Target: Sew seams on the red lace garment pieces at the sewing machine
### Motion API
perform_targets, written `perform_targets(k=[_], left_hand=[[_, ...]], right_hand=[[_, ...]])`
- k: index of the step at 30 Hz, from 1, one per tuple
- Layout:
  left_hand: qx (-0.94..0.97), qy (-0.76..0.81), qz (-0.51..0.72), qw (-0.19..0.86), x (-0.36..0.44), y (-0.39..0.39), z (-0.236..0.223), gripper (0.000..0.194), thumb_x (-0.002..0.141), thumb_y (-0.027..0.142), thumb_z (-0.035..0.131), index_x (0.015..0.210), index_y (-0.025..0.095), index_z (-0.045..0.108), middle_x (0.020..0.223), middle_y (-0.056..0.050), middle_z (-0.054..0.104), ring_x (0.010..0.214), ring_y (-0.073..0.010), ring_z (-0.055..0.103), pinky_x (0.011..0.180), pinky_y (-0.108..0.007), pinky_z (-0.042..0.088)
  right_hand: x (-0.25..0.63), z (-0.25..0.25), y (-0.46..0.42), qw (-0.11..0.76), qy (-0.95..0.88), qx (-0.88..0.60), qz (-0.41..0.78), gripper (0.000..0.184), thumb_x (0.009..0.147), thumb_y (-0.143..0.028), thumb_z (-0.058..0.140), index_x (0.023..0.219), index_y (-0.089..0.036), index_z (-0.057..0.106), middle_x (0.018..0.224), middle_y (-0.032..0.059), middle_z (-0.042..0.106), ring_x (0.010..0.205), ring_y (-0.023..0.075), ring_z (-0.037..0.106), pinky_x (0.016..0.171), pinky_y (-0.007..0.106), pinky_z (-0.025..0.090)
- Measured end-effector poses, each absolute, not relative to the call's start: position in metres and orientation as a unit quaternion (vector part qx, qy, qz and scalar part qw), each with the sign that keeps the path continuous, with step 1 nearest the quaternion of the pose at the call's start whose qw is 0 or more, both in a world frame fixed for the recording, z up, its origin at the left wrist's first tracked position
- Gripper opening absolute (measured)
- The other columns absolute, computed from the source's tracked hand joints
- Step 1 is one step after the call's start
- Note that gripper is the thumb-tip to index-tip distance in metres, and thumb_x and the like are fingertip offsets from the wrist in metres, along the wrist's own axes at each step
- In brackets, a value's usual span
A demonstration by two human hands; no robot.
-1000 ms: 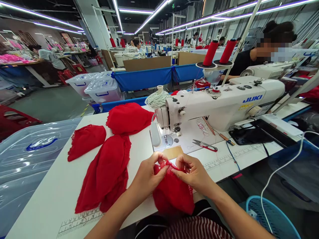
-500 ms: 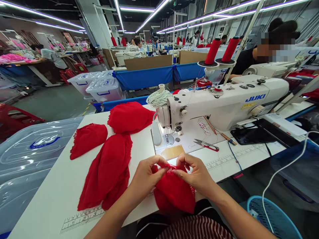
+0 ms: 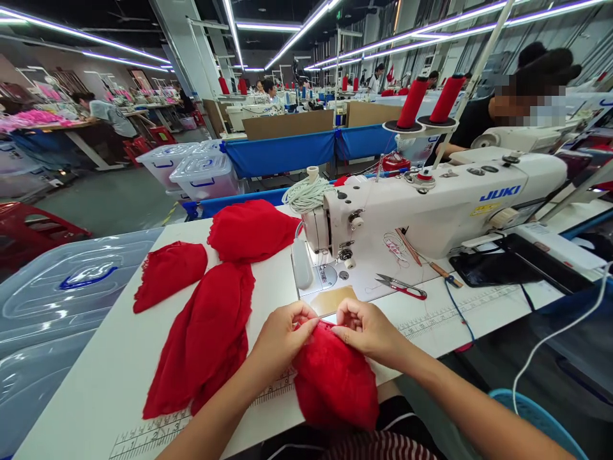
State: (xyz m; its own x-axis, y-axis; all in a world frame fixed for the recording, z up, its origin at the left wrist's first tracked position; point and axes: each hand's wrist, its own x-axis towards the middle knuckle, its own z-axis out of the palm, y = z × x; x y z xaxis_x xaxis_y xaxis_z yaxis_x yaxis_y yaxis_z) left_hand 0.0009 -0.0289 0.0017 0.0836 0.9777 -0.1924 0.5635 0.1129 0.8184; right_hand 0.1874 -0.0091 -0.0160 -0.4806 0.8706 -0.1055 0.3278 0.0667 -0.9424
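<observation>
Between my hands hangs a red fabric piece (image 3: 338,377), its upper edge pinched and the rest draped over the table's front edge toward my lap. My left hand (image 3: 287,329) is closed, thumb against fingers, on the left part of that edge. My right hand (image 3: 364,326) pinches the same edge a little to the right. Just beyond them stands a white sewing machine (image 3: 431,198), with a tan card (image 3: 330,299) on its bed. On the left of the table lie more red pieces: a long one (image 3: 205,332), a small one (image 3: 170,273) and one at the back (image 3: 253,231).
Thread snips (image 3: 402,287) and a wooden-handled tool (image 3: 443,273) lie right of the needle area, near a dark phone (image 3: 493,265). Clear plastic bins (image 3: 71,300) stand left of the table. A blue basket (image 3: 536,415) sits low right. A co-worker (image 3: 531,89) sits behind the machine.
The view has shifted slightly. Both hands still pinch the red fabric's edge; the fabric below has turned and spread a little, and the fingers have moved slightly along the edge.
</observation>
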Motion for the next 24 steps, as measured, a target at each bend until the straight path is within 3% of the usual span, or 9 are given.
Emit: perform_targets(k=[4, 8, 13, 18, 24], left_hand=[[0.642, 0.701, 0.174, 0.256, 0.01, -0.004, -0.004, 0.016, 0.08, 0.028, 0.046, 0.072, 0.021, 0.058, 0.066, 0.0, 0.062, 0.066, -0.019, 0.057, 0.06, -0.028, 0.038], [0.631, 0.719, 0.189, 0.221, 0.019, 0.02, -0.012, 0.013, 0.082, 0.026, 0.047, 0.08, 0.022, 0.059, 0.072, -0.001, 0.064, 0.067, -0.0193, 0.059, 0.063, -0.029, 0.039], [0.639, 0.709, 0.215, 0.206, 0.017, 0.033, -0.032, 0.01, 0.083, 0.027, 0.049, 0.082, 0.022, 0.058, 0.08, -0.001, 0.067, 0.071, -0.017, 0.061, 0.067, -0.027, 0.043], [0.655, 0.698, 0.212, 0.195, 0.011, 0.04, -0.044, 0.013, 0.085, 0.03, 0.047, 0.081, 0.023, 0.056, 0.079, 0.001, 0.066, 0.071, -0.0168, 0.062, 0.068, -0.028, 0.044], [0.657, 0.699, 0.193, 0.206, 0.014, 0.042, -0.038, 0.016, 0.085, 0.03, 0.044, 0.08, 0.022, 0.057, 0.063, 0.004, 0.061, 0.059, -0.0148, 0.059, 0.058, -0.025, 0.041]], right_hand=[[0.187, -0.012, 0.024, 0.224, -0.765, -0.463, 0.387, 0.005, 0.075, -0.021, 0.056, 0.077, -0.021, 0.052, 0.061, -0.006, 0.055, 0.055, 0.0098, 0.048, 0.053, 0.021, 0.033], [0.189, -0.014, 0.051, 0.198, -0.83, -0.444, 0.274, 0.014, 0.078, -0.017, 0.054, 0.088, -0.023, 0.063, 0.067, -0.0047, 0.062, 0.06, 0.0114, 0.054, 0.058, 0.022, 0.036], [0.191, -0.034, 0.056, 0.22, -0.869, -0.396, 0.201, 0.029, 0.086, -0.015, 0.048, 0.099, -0.026, 0.071, 0.091, 0.0019, 0.068, 0.079, 0.0143, 0.062, 0.069, 0.023, 0.042], [0.187, -0.04, 0.053, 0.18, -0.878, -0.419, 0.143, 0.03, 0.087, -0.015, 0.046, 0.101, -0.024, 0.07, 0.094, 0.004, 0.067, 0.077, 0.0152, 0.061, 0.063, 0.024, 0.04], [0.184, -0.032, 0.051, 0.114, -0.875, -0.457, 0.109, 0.033, 0.089, -0.017, 0.043, 0.108, -0.029, 0.067, 0.083, 0.0022, 0.066, 0.069, 0.0163, 0.061, 0.054, 0.026, 0.031]])
